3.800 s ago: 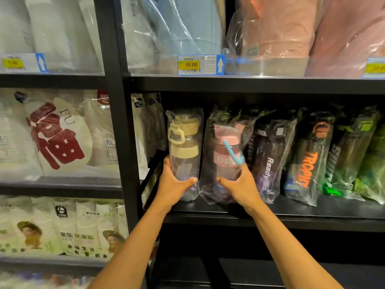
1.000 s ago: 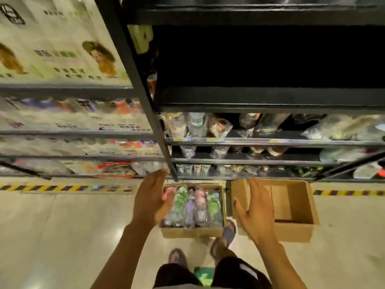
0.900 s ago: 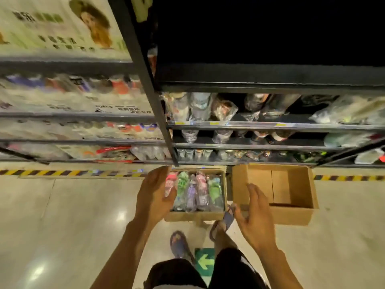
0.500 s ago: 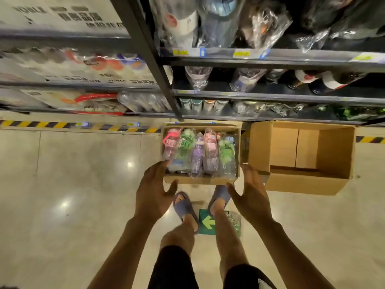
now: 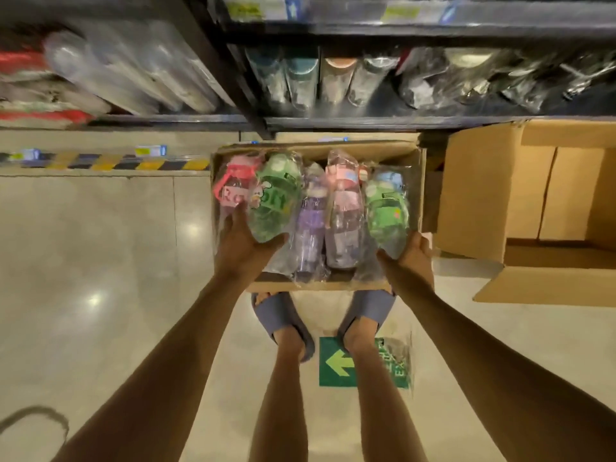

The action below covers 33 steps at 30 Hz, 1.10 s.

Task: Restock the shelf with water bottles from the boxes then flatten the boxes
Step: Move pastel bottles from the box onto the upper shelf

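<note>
A cardboard box on the floor holds several plastic-wrapped water bottles lying side by side. My left hand curls around the base of a green bottle near the box's left side, beside a pink bottle. My right hand grips the base of another green bottle at the box's right side. A purple bottle and a pink-lidded bottle lie between them.
An empty open cardboard box stands to the right. Black shelves with wrapped bottles rise just behind the boxes. My sandalled feet stand at the box's near edge, by a green arrow sticker. Yellow-black floor tape runs left.
I have bent down from the shelf to the floor box. Both hands, open above the box half a second ago, now hold bottles in it.
</note>
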Each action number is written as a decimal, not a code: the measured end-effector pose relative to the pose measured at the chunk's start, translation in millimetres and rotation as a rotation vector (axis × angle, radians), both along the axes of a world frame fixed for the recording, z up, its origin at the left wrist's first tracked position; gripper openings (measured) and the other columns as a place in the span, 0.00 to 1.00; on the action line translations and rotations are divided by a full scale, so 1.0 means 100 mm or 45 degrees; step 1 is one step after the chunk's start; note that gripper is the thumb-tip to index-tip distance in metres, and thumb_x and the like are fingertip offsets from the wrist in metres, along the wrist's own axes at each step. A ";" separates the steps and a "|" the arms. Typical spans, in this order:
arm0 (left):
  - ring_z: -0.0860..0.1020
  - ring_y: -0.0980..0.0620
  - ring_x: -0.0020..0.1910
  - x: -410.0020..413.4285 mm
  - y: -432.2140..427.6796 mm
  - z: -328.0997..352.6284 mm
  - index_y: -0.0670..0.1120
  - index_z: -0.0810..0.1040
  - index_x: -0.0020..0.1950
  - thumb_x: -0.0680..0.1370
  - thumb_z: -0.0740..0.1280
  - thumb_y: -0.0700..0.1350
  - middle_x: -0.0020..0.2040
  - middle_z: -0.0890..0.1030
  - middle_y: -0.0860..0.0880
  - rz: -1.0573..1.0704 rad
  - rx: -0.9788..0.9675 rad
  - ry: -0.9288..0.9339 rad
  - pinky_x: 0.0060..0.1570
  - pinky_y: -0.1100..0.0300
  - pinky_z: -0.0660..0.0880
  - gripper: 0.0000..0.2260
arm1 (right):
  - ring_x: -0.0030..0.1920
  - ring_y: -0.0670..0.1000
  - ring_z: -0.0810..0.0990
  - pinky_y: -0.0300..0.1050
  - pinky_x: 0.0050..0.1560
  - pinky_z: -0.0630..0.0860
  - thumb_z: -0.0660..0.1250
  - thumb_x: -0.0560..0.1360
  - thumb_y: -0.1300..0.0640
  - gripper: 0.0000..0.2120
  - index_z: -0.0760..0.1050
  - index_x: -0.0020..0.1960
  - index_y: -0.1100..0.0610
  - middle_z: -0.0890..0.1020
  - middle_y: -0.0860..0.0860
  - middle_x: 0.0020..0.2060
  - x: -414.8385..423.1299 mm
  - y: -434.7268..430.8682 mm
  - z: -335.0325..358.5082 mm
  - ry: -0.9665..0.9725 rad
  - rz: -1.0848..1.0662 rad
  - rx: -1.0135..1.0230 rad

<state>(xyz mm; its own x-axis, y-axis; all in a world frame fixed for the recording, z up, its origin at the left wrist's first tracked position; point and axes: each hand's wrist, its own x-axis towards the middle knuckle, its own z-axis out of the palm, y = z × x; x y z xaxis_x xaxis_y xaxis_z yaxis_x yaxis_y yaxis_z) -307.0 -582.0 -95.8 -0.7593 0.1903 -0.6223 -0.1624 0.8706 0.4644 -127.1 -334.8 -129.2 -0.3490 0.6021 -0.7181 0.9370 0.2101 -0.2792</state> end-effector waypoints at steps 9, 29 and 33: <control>0.75 0.47 0.68 -0.03 0.03 -0.43 0.50 0.65 0.76 0.66 0.83 0.53 0.70 0.76 0.49 0.063 0.101 0.031 0.64 0.51 0.76 0.44 | 0.71 0.67 0.73 0.63 0.68 0.74 0.76 0.71 0.39 0.48 0.56 0.79 0.59 0.72 0.62 0.73 -0.12 0.03 -0.59 -0.131 -0.180 -0.007; 0.76 0.51 0.69 0.13 0.11 1.82 0.53 0.62 0.79 0.64 0.83 0.36 0.72 0.74 0.51 0.262 0.786 -0.152 0.58 0.54 0.81 0.49 | 0.51 0.49 0.85 0.49 0.57 0.80 0.83 0.69 0.54 0.29 0.76 0.66 0.54 0.86 0.47 0.48 0.07 0.09 1.88 0.567 -0.378 -0.491; 0.76 0.51 0.70 0.04 0.32 2.60 0.57 0.64 0.78 0.65 0.83 0.46 0.71 0.75 0.52 0.184 0.892 -0.011 0.65 0.45 0.78 0.46 | 0.47 0.39 0.85 0.33 0.46 0.81 0.83 0.68 0.54 0.29 0.77 0.65 0.59 0.86 0.55 0.55 -0.08 0.08 2.65 0.737 -0.354 -0.454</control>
<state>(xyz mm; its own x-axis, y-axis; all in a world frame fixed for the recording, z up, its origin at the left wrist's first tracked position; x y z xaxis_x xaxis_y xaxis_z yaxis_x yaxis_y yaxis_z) -303.3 -549.8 164.5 -0.8026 0.4457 -0.3964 -0.2596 0.3373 0.9049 -135.2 -326.8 136.1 -0.5999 0.4881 -0.6339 0.6243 -0.2099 -0.7524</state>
